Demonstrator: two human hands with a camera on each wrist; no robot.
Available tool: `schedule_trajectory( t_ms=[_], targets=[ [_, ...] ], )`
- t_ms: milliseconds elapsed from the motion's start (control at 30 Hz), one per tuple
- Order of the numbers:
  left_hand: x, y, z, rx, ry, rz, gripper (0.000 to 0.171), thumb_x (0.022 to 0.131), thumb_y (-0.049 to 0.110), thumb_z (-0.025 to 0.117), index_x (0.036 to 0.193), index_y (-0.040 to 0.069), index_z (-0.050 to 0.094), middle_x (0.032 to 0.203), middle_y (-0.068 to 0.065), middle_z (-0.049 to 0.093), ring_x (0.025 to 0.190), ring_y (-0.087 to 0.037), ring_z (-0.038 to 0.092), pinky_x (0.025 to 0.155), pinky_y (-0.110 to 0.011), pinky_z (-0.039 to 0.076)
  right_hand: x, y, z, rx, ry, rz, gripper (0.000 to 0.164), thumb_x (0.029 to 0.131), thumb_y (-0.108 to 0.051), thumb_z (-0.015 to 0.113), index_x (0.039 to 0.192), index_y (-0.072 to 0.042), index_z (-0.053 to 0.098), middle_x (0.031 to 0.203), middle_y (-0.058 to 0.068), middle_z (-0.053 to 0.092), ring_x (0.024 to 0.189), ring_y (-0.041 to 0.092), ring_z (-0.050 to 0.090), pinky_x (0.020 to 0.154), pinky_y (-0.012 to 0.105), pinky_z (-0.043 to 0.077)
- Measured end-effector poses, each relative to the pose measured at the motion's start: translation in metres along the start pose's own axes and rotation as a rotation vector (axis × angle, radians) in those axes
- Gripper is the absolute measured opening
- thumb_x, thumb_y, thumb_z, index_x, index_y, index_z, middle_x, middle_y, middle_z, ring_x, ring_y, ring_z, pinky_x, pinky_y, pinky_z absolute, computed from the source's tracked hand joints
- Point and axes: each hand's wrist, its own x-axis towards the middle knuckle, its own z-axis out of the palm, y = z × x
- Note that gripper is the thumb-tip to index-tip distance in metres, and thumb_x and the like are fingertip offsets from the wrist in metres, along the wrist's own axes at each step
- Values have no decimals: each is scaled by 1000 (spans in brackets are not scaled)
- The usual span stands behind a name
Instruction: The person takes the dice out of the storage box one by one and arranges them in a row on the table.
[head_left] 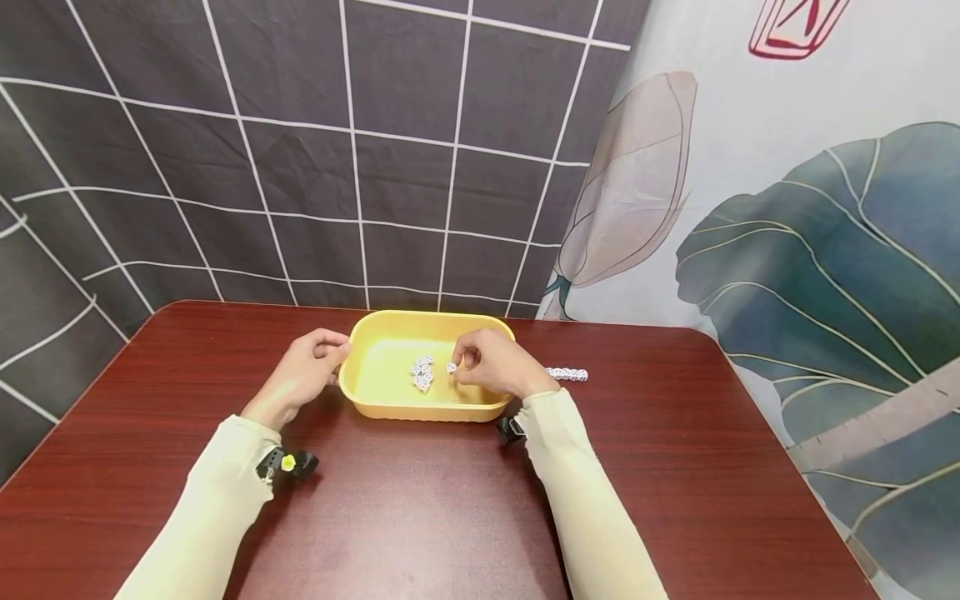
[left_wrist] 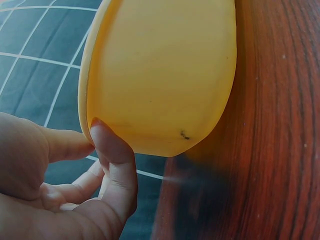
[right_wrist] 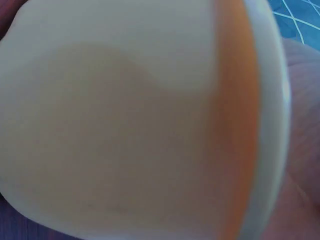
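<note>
A yellow plastic tub (head_left: 420, 412) stands on the table, with a small heap of white dotted dice (head_left: 422, 374) inside it. My left hand (head_left: 303, 373) pinches the tub's left rim; in the left wrist view its thumb and forefinger meet at the edge of the tub (left_wrist: 165, 75). Reaching over the right side, my right hand (head_left: 497, 363) pinches one white die (head_left: 452, 367) between its fingertips, just right of the heap. The tub wall (right_wrist: 110, 140) fills most of the right wrist view and hides those fingertips there.
A short row of white dice (head_left: 567, 374) lies on the table right of the tub, partly behind my right hand. Around it spreads the dark red wooden table (head_left: 420, 517). A grey checked cloth (head_left: 300, 167) hangs behind the table.
</note>
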Motion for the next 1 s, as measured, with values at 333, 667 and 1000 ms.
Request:
schedule_trajectory(
  t_ms=[333, 667, 1000],
  targets=[
    [0, 0, 0, 0, 1, 1, 36, 106, 13, 51, 133, -12, 49, 105, -19, 65, 74, -7, 61, 68, -21, 57, -5, 3, -11, -22, 28, -16, 9, 80, -6, 77, 83, -10, 70, 72, -3, 57, 71, 8, 52, 68, 20, 44],
    [0, 0, 1, 14, 2, -2, 36, 106, 14, 51, 133, -11, 50, 105, -18, 66, 75, -9, 60, 68, -22, 56, -12, 6, -21, -6, 49, 24, 10, 81, -11, 79, 85, -11, 70, 72, -2, 59, 72, 11, 55, 69, 22, 45],
    [0, 0, 0, 13, 4, 1, 36, 106, 14, 51, 133, -11, 49, 105, -19, 66, 75, -9, 61, 67, -21, 56, -17, 9, -28, 12, 75, 38, 9, 82, -11, 79, 86, -12, 71, 74, -2, 61, 74, 12, 57, 69, 23, 48]
  ],
)
